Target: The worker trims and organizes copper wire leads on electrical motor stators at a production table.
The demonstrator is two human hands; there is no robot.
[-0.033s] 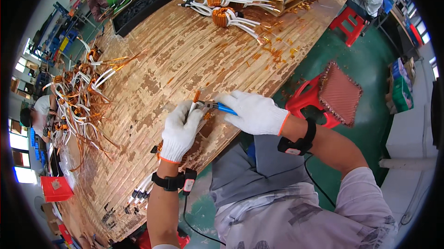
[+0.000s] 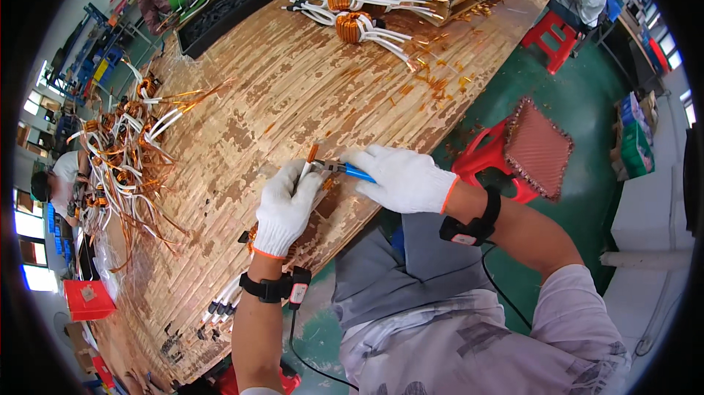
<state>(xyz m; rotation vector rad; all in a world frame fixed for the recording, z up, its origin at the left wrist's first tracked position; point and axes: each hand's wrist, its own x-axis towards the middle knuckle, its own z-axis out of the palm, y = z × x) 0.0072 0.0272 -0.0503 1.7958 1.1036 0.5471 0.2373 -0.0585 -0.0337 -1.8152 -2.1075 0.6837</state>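
Observation:
My left hand (image 2: 283,208), in a white knit glove, is closed around a white-sleeved wire (image 2: 311,156) whose copper end points up and away. Under that hand, mostly hidden, lies a copper-wound coil (image 2: 253,239) with white-sleeved leads (image 2: 226,294) toward the near table edge. In my gloved right hand (image 2: 409,181) is a pair of blue-handled pliers (image 2: 359,173). Their jaws reach left to the wire just above my left fingertips; whether they grip it is too small to tell.
A tangled heap of copper coils (image 2: 125,153) covers the table's left side. Finished-looking coils (image 2: 352,27) and copper scraps (image 2: 440,87) lie beyond. A black tray (image 2: 227,17) stands far left. A red stool (image 2: 484,156) with a cushion (image 2: 539,147) is right. Other people sit around the table.

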